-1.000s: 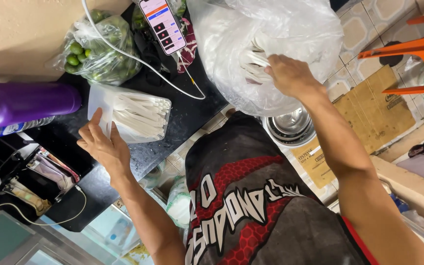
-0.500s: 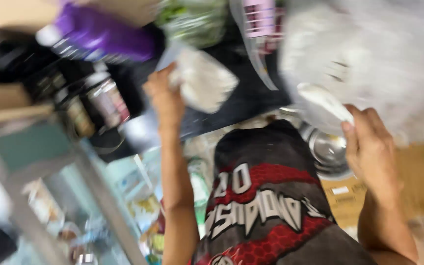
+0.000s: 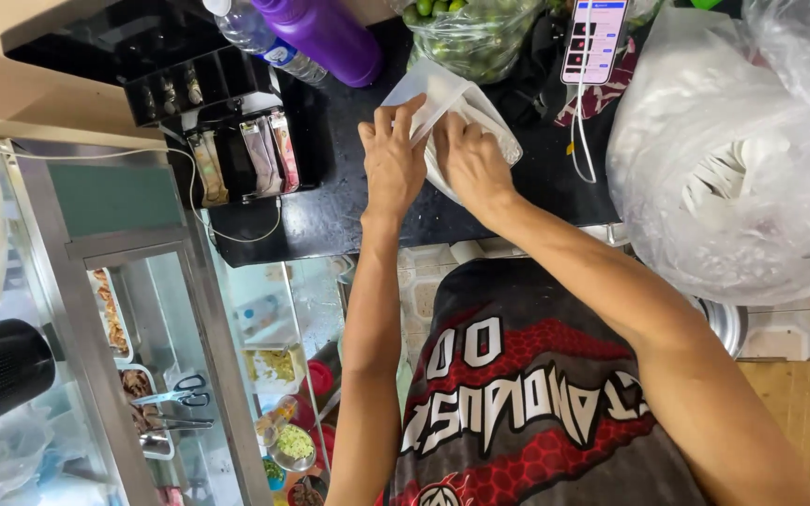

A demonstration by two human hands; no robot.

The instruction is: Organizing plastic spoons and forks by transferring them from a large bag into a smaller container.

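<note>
Head view: both hands meet on the small bag (image 3: 461, 117), a clear packet with white contents lying on the black counter (image 3: 349, 201). Left hand (image 3: 393, 161) has its fingers curled over the packet's left edge, pinching the plastic. Right hand (image 3: 472, 164) lies on top of the packet, fingers bent and pressing it down; whether they pinch it, I cannot tell. Room around the packet is tight: the purple bottle (image 3: 325, 37) stands just up and left of it, the bag of limes (image 3: 471, 33) just above, and the phone (image 3: 594, 39) with its white cable (image 3: 581, 131) close on the right. Further right, the big plastic bag (image 3: 733, 159) overhangs the counter's edge. Left of the packet, bare counter runs to the black tray (image 3: 227, 141). Below the packet, the counter edge is close.
</note>
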